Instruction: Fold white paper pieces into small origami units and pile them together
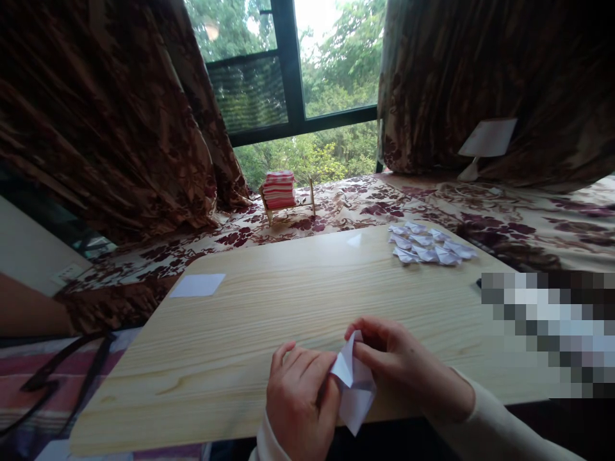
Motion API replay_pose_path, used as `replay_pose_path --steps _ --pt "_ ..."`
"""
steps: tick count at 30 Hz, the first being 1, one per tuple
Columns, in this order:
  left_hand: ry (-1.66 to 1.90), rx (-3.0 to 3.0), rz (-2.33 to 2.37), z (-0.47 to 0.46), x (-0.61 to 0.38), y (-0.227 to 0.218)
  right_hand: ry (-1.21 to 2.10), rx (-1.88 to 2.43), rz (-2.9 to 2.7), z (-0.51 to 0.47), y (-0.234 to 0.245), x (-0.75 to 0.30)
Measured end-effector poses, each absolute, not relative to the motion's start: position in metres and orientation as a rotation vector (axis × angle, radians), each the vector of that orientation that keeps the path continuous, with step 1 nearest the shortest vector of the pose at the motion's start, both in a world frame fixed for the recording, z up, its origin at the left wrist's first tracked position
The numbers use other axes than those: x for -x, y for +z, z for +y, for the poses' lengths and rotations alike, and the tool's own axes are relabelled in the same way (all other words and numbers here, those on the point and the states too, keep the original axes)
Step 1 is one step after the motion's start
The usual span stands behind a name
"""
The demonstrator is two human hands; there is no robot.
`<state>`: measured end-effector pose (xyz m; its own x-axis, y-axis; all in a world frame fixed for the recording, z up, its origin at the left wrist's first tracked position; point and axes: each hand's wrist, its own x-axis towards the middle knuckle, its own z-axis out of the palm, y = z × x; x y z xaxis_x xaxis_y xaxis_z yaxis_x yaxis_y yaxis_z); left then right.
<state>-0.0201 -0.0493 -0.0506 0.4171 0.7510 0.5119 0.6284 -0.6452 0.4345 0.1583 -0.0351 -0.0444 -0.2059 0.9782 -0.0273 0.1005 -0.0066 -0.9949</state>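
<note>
A partly folded sheet of white paper (356, 392) is held between both hands, above the near edge of the table. My left hand (302, 394) pinches its left side between thumb and fingers. From the right, my right hand (391, 349) grips the upper corner, thumb on the near face and fingers behind. Creases and raised flaps show on the paper, and a pointed end hangs down toward me. Some fingertips are hidden behind it. Toward the far right of the table lies a group of several folded white paper pieces (427, 243).
A flat white sheet (198, 285) lies at the left of the wooden table (250, 314). Beyond, on floral cloth, stand a small rack (312, 197) with a red-and-white striped stack (279, 189) and a white lamp (489, 138). A blurred-out patch covers the table's right edge.
</note>
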Motion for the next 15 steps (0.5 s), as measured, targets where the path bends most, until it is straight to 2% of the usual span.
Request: replay_pose_path --steps 6,10,15 --pt "0.951 -2.196 1.357 -0.047 0.02 -0.041 1.108 1.209 -1.503 -0.04 -0.058 -0.155" --pt "0.965 -2.208 1.414 -0.043 0.019 -0.043 0.871 1.246 -1.632 -0.043 -0.064 -0.153" --pt "0.932 -2.268 1.409 -0.041 0.019 -0.049 0.737 1.301 -1.709 -0.045 -0.066 -0.153"
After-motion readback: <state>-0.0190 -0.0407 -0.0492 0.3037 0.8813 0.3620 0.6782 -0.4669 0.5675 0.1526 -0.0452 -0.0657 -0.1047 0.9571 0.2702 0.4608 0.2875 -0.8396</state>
